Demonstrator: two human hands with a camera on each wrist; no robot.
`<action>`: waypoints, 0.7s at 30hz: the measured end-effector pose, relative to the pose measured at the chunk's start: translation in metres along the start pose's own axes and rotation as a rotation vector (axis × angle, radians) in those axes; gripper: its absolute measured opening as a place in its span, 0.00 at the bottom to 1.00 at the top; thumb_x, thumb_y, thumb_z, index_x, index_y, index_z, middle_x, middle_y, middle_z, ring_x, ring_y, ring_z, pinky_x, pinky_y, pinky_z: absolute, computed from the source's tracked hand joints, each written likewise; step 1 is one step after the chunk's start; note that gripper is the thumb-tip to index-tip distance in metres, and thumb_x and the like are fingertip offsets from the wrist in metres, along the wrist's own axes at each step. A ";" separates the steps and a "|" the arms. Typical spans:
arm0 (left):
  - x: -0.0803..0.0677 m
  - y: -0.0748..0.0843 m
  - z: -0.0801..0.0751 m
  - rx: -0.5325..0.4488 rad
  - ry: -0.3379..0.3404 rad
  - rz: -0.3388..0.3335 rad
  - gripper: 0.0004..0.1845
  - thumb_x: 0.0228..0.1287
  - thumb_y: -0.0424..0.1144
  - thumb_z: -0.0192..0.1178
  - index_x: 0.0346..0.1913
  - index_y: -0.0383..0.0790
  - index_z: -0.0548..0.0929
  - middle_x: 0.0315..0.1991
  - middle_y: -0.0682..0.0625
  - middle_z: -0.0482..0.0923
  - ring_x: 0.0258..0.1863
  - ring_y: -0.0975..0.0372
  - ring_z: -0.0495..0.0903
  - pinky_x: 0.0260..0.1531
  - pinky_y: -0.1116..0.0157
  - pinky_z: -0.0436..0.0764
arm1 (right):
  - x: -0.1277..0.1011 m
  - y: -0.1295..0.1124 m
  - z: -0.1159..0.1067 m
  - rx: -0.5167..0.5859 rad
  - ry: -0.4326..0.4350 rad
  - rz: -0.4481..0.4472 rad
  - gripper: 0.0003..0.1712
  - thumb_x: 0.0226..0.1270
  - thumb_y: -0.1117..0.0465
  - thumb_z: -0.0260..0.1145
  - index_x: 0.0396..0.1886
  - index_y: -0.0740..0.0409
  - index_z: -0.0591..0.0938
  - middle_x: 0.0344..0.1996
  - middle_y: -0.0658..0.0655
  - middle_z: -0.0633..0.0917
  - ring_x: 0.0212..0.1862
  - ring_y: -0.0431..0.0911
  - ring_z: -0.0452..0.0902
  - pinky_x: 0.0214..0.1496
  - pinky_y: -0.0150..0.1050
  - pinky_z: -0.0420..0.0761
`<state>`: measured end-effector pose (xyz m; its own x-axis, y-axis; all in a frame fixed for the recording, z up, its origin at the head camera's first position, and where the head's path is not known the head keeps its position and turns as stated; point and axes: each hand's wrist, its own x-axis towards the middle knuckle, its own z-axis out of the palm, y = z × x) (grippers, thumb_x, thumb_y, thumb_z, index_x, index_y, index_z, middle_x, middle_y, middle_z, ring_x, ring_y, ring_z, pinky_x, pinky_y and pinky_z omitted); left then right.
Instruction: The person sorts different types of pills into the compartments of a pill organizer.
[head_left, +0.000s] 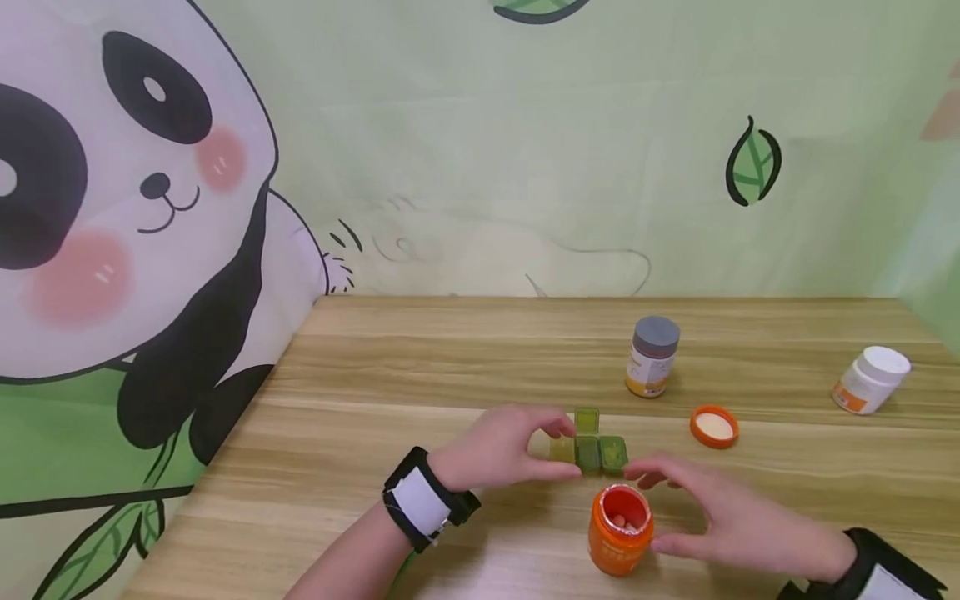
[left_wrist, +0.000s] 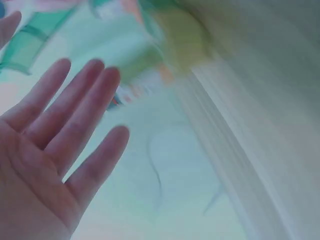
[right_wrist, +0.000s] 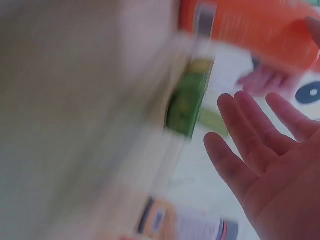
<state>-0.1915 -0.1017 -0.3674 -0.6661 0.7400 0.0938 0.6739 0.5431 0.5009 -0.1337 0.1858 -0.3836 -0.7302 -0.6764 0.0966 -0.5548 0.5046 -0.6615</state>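
Observation:
A small pill box of green and yellow compartments (head_left: 587,454) lies on the table in the head view. My left hand (head_left: 513,446) is at its left side, thumb and fingers apart, with nothing between them; whether a fingertip touches the box I cannot tell. In front of the box stands an uncapped orange bottle (head_left: 617,550), pale tablets (head_left: 621,522) inside. Beside that bottle's right side, my right hand (head_left: 738,517) has its fingers spread and its thumb close to the wall. Both wrist views show relaxed fingers gripping nothing.
An orange cap (head_left: 714,427) lies on the wooden table (head_left: 360,383), inner side up. Behind it stands a grey-lidded bottle (head_left: 651,358), and farther right a white bottle (head_left: 870,381). A panda-printed cloth (head_left: 480,167) hangs behind the table.

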 end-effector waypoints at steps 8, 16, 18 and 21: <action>0.004 -0.017 0.016 0.344 -0.022 -0.056 0.38 0.57 0.64 0.64 0.62 0.42 0.72 0.49 0.48 0.82 0.39 0.64 0.81 0.39 0.66 0.80 | 0.009 -0.005 0.019 0.114 -0.040 -0.094 0.41 0.59 0.44 0.71 0.67 0.51 0.66 0.56 0.42 0.76 0.55 0.42 0.73 0.56 0.40 0.73; 0.009 -0.022 0.025 0.419 -0.030 -0.052 0.36 0.55 0.65 0.65 0.58 0.42 0.74 0.36 0.54 0.81 0.28 0.69 0.75 0.30 0.70 0.76 | 0.012 -0.001 0.030 0.221 -0.025 -0.174 0.36 0.61 0.51 0.72 0.65 0.55 0.67 0.55 0.46 0.76 0.54 0.42 0.73 0.57 0.35 0.71; 0.011 -0.021 0.024 0.441 -0.027 -0.042 0.34 0.55 0.64 0.65 0.56 0.42 0.76 0.31 0.57 0.79 0.24 0.70 0.72 0.27 0.70 0.74 | 0.014 -0.002 0.030 0.246 -0.027 -0.173 0.35 0.61 0.52 0.72 0.64 0.56 0.68 0.54 0.46 0.77 0.54 0.42 0.73 0.56 0.35 0.72; 0.013 -0.019 0.025 0.490 -0.036 -0.032 0.30 0.57 0.64 0.64 0.51 0.42 0.78 0.27 0.59 0.74 0.22 0.70 0.69 0.23 0.71 0.70 | 0.013 -0.002 0.029 0.264 -0.035 -0.144 0.34 0.62 0.52 0.71 0.63 0.57 0.69 0.54 0.46 0.78 0.54 0.42 0.74 0.56 0.36 0.73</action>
<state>-0.2044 -0.0925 -0.3972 -0.6835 0.7282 0.0504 0.7300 0.6824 0.0384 -0.1307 0.1599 -0.4029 -0.6347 -0.7512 0.1811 -0.5259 0.2482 -0.8135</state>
